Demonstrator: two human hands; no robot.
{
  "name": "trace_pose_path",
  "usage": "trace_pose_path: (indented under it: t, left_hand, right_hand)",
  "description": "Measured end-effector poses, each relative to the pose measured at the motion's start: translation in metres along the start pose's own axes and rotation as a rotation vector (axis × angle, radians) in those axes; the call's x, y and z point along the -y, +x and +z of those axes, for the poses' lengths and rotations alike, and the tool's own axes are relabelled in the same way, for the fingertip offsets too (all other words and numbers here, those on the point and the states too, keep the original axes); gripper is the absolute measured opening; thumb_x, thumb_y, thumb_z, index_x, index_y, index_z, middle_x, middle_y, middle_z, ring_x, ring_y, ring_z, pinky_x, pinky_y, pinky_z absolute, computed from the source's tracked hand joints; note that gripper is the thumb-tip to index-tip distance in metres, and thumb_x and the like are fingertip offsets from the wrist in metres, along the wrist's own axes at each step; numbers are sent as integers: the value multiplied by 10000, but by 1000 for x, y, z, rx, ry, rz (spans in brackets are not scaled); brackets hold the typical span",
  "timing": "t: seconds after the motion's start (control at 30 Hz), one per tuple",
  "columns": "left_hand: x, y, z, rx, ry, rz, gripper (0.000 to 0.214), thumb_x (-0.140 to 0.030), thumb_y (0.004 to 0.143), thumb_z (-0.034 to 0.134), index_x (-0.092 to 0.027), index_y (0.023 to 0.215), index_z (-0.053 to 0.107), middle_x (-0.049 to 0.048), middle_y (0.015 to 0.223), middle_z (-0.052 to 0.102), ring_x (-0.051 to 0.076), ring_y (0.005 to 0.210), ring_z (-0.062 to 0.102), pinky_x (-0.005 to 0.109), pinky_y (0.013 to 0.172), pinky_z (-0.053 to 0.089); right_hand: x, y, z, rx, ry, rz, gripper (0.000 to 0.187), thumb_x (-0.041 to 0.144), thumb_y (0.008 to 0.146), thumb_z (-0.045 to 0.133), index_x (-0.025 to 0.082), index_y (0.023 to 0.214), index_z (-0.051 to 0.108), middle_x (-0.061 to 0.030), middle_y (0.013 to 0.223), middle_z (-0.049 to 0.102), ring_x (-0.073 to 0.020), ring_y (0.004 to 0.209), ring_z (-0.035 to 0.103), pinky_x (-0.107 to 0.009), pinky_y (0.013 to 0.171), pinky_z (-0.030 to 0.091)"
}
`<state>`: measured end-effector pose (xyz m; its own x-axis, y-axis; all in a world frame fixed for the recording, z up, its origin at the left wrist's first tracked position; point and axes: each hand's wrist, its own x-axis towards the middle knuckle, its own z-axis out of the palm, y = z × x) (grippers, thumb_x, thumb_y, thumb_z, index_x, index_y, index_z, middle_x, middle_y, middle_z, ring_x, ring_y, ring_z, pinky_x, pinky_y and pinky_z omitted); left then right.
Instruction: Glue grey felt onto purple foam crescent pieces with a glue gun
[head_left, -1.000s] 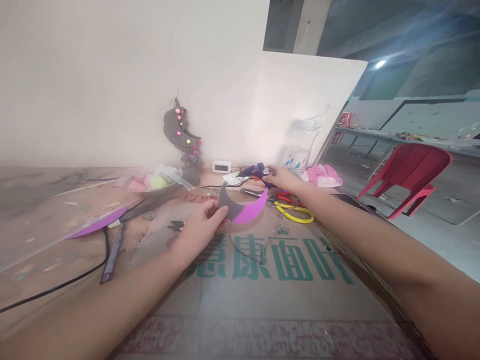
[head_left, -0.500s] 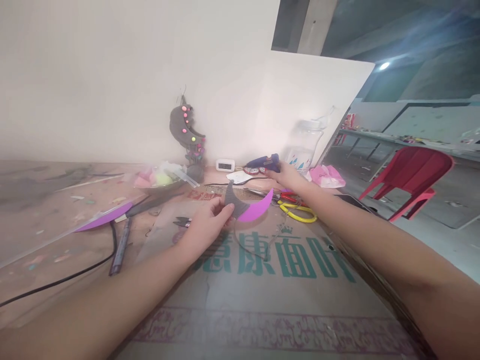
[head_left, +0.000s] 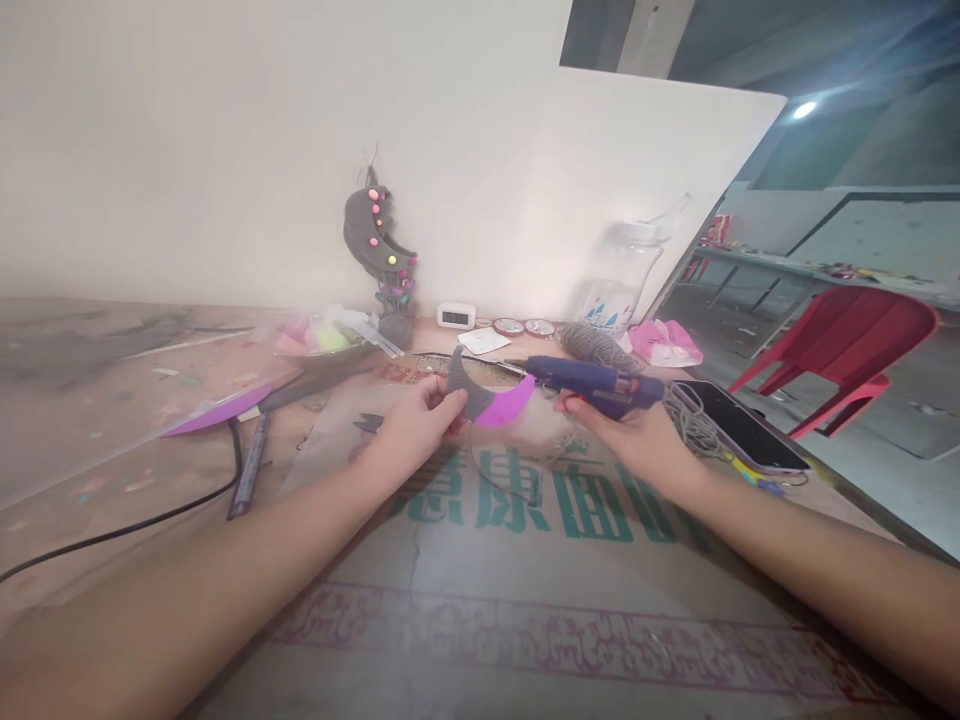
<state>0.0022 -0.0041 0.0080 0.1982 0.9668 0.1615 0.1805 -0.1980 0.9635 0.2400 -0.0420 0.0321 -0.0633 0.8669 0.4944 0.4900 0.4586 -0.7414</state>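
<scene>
Between the fingers of my left hand is a purple crescent, its left part wrapped in grey yarn. A loose strand of yarn hangs from it over the printed sheet. My right hand grips a dark blue glue gun, its nozzle pointing left, close to the crescent's bare purple tip. Whether the nozzle touches the crescent, I cannot tell. Behind the glue gun lies a grey yarn ball. Small snips sit partly hidden beside my left hand.
A decorated grey crescent hangs on the wall above a small white clock. A clear bottle, pink bag and phone stand or lie at right. A cutter knife and black cable are at left.
My right hand has lifted the glue gun from the back of the table and brought it nearer, beside the crescent. My left hand keeps its hold. The view has shifted slightly.
</scene>
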Motion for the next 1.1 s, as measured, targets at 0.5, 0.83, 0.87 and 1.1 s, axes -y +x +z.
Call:
trace_pose_path:
  t: [0.5, 0.83, 0.87, 1.1]
  left_hand:
    - [3, 0, -2, -2, -52, -8, 211, -402, 789, 547, -207, 717, 509, -24, 603, 585, 135, 562, 539, 244, 541, 390]
    - [2, -1, -1, -3, -84, -17, 206, -395, 774, 561, -206, 713, 504, -20, 605, 581, 136, 572, 546, 250, 559, 411]
    - [2, -1, -1, -9, -82, -20, 206, -395, 771, 562, -207, 710, 504, -21, 603, 581, 137, 571, 546, 251, 557, 410]
    - [2, -1, -1, 4, -83, -21, 215, -403, 787, 558, -204, 725, 503, -24, 617, 573, 130, 585, 546, 244, 562, 418]
  right_hand:
    - [-10, -13, 6, 307, -144, -19, 307, 473, 756, 666, 182, 782, 573, -12, 699, 622, -156, 636, 570, -264, 588, 436]
    - [-4, -14, 7, 284, -164, -58, 272, 451, 760, 665, 193, 772, 579, -6, 697, 627, -154, 626, 561, -270, 590, 436]
    - [-4, -14, 7, 292, -166, -40, 279, 455, 761, 661, 193, 751, 567, -1, 675, 618, -151, 611, 555, -265, 571, 429]
    - [-5, -14, 10, 264, -179, -38, 269, 424, 762, 651, 192, 720, 523, 24, 634, 545, -121, 570, 502, -234, 528, 383]
